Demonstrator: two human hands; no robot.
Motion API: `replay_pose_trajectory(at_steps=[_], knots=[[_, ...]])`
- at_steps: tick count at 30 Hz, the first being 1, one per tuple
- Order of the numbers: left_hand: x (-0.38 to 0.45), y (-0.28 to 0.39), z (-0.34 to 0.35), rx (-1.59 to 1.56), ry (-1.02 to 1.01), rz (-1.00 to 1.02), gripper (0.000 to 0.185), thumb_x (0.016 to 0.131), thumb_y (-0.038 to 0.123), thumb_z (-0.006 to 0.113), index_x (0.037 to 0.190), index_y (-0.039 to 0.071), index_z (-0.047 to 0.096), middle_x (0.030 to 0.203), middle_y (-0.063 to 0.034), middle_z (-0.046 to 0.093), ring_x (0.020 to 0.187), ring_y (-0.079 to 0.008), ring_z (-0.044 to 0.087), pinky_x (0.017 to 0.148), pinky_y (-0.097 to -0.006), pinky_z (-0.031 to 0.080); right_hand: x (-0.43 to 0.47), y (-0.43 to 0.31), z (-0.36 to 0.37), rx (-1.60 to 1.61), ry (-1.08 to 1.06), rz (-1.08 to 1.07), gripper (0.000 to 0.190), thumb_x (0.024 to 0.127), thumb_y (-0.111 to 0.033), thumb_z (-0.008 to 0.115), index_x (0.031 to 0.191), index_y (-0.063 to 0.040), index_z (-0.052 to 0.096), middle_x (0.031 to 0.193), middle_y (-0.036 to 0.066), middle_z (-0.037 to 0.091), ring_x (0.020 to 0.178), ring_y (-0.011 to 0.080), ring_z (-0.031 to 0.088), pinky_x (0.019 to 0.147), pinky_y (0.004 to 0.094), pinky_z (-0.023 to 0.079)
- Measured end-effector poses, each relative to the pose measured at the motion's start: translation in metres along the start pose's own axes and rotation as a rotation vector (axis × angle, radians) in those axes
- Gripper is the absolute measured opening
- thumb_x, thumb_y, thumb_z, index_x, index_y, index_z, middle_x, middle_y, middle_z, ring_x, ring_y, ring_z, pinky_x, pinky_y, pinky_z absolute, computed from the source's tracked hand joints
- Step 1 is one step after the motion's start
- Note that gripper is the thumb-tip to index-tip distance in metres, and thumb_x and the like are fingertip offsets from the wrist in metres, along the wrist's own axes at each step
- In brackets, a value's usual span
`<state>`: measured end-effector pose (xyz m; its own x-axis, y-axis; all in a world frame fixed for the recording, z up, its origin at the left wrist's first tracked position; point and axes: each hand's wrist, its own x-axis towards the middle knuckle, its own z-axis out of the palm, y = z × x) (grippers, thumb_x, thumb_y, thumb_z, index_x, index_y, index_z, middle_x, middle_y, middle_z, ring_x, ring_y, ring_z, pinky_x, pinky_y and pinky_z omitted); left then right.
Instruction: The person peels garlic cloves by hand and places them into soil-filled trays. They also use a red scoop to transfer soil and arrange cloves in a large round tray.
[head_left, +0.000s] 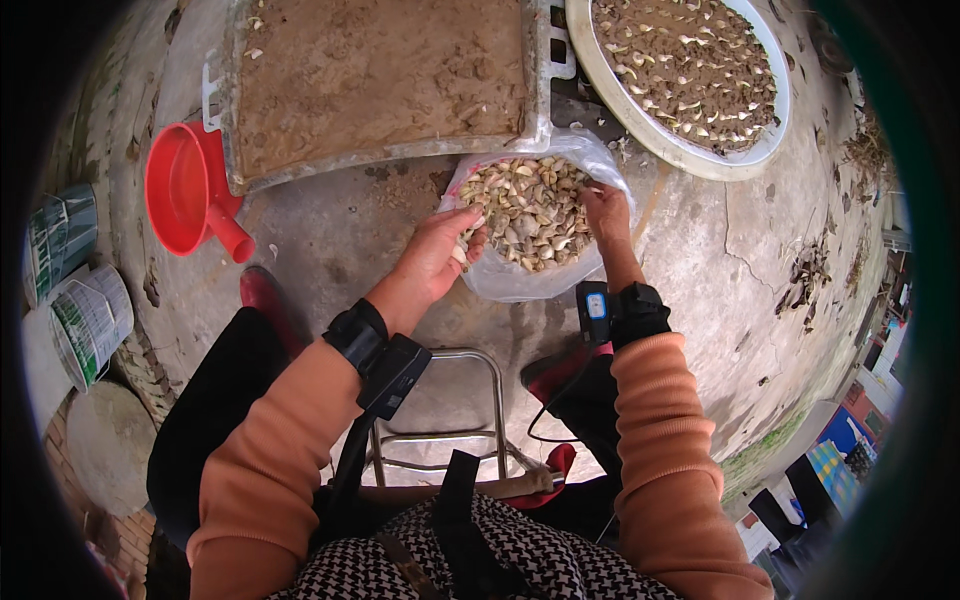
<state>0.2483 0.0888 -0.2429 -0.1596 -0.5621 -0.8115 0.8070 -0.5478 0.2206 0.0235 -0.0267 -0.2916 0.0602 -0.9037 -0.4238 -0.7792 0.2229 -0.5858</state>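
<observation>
A clear plastic bag (517, 281) full of garlic cloves (529, 210) stands on the concrete in front of me. My left hand (442, 247) is at the bag's left edge, its fingers curled around several garlic cloves. At the bag's right inner edge is my right hand (606, 214), fingers bent together; whether a clove is between them is hard to tell. Beyond the bag lies a rectangular tray of wet soil (382, 75), with a few cloves at its upper left. A round white basin (675, 159) at the upper right holds soil set with rows of cloves.
A red plastic dipper (180, 191) lies left of the tray. Paint-type buckets (94, 322) and a round stone-like slab (111, 448) are at the far left. A metal-framed stool (499, 390) is between my legs. Dry leaves (804, 281) lie on the ground at right.
</observation>
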Motion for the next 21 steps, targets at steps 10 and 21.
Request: replay_pose_trajectory(at_steps=[10, 21], knots=[[0.007, -0.003, -0.002, -0.018, 0.025, -0.003, 0.014, 0.082, 0.012, 0.050, 0.094, 0.004, 0.053, 0.079, -0.0028, 0.053, 0.066, -0.0114, 0.052, 0.058, -0.0243, 0.044, 0.048, 0.028, -0.024, -0.081, -0.031, -0.101, 0.022, 0.071, -0.009, 0.056, 0.092, -0.001, 0.058, 0.088, 0.015, 0.061, 0.083, 0.0256, 0.057, 0.073, 0.0315, 0.042], [0.008, 0.000, -0.003, -0.031, -0.032, -0.006, 0.016, 0.082, 0.013, 0.051, 0.095, 0.004, 0.054, 0.079, -0.0036, 0.055, 0.067, -0.0116, 0.053, 0.058, -0.0245, 0.044, 0.042, 0.035, -0.020, 0.103, -0.053, -0.059, 0.015, 0.073, -0.005, 0.051, 0.085, 0.000, 0.058, 0.075, 0.003, 0.059, 0.063, 0.0097, 0.053, 0.057, 0.0234, 0.043]])
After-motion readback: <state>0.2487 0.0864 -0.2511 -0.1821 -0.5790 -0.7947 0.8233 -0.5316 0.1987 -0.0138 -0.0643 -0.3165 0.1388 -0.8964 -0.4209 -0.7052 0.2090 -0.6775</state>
